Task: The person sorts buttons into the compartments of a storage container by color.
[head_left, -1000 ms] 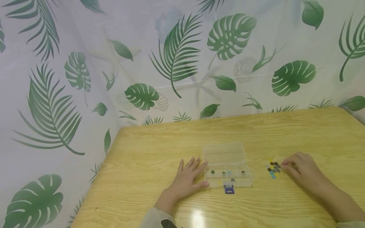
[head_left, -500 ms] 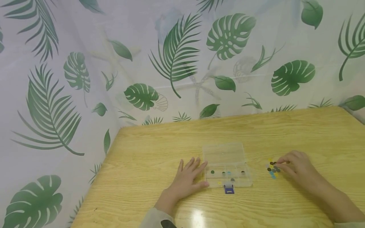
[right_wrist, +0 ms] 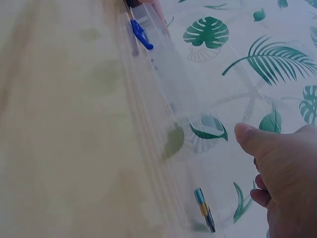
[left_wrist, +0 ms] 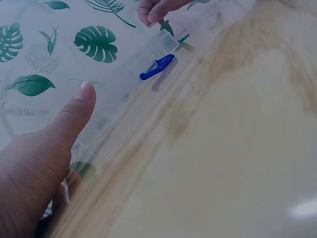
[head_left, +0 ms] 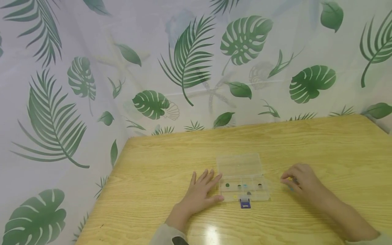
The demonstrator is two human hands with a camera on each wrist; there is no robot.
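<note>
My left hand lies spread at the left side of a clear plastic compartment box, its fingertips and thumb right at the box's edge. The lid is folded back, and a blue latch sticks out in front. Single small discs lie in the compartments, among them a green disc and a yellow disc. To the right, my right hand pinches a small disc between thumb and forefinger, mostly hidden by the fingertips. Beneath that hand, a pile of small coloured discs is partly covered.
The wood-grain table carries the box and the discs. Behind and to the left hangs a white sheet printed with green leaves. In the right wrist view the pile appears edge-on as a thin coloured stack.
My right hand has moved left across the disc pile towards the box, its thumb and forefinger held together. My left hand and the box stay in place.
</note>
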